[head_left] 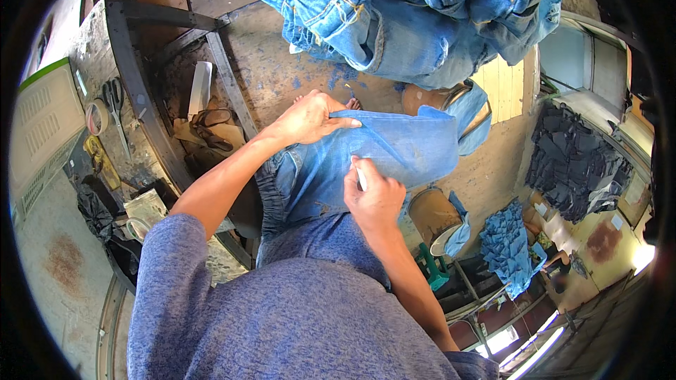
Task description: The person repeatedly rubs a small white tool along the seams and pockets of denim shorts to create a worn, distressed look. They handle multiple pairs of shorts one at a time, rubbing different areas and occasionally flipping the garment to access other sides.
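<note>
A pair of light blue denim trousers (405,142) with a dark gathered waistband lies across in front of my body, one leg stretched to the right. My left hand (306,121) is closed on the upper edge of the denim, thumb on top. Lower on the cloth, my right hand (377,197) is curled round a small white object (362,179). Most of that object is hidden in the fist, so its kind does not show. Its end is close to the fabric; I cannot tell whether it touches.
A large pile of jeans (415,35) fills the far side. At left, scissors (115,102) and a tape roll (97,117) lie on a worn bench. Right of me stand a brown drum (433,217), a blue denim heap (508,243) and a dark cloth heap (574,158).
</note>
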Demonstrator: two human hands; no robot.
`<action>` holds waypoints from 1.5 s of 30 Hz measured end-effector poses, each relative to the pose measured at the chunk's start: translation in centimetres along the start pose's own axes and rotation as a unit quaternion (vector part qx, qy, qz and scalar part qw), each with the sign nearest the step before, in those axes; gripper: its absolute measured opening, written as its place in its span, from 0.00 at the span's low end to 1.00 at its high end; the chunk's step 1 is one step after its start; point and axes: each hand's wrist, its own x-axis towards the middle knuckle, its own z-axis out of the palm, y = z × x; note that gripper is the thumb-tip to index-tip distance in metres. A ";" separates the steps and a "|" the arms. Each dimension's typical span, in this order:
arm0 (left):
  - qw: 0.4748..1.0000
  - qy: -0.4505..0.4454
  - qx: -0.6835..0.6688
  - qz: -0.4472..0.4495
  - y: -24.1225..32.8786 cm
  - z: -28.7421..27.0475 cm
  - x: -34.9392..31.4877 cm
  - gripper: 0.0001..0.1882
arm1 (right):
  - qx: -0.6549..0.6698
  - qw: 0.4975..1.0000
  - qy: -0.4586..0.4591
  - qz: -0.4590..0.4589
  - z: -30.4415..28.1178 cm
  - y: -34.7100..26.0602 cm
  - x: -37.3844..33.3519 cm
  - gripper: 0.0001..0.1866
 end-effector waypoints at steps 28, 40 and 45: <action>0.999 -0.017 0.015 -0.030 0.1 -0.1 0.1 0.19 | 0.007 0.999 -0.015 0.028 0.5 -1.5 -0.7 0.04; 1.000 0.013 0.002 0.003 -0.8 0.5 0.3 0.23 | 0.074 0.997 0.030 0.023 0.7 -0.9 0.4 0.06; 1.000 0.017 0.022 0.008 -1.5 0.8 0.2 0.25 | 0.006 1.000 0.029 -0.007 1.9 -0.2 1.2 0.07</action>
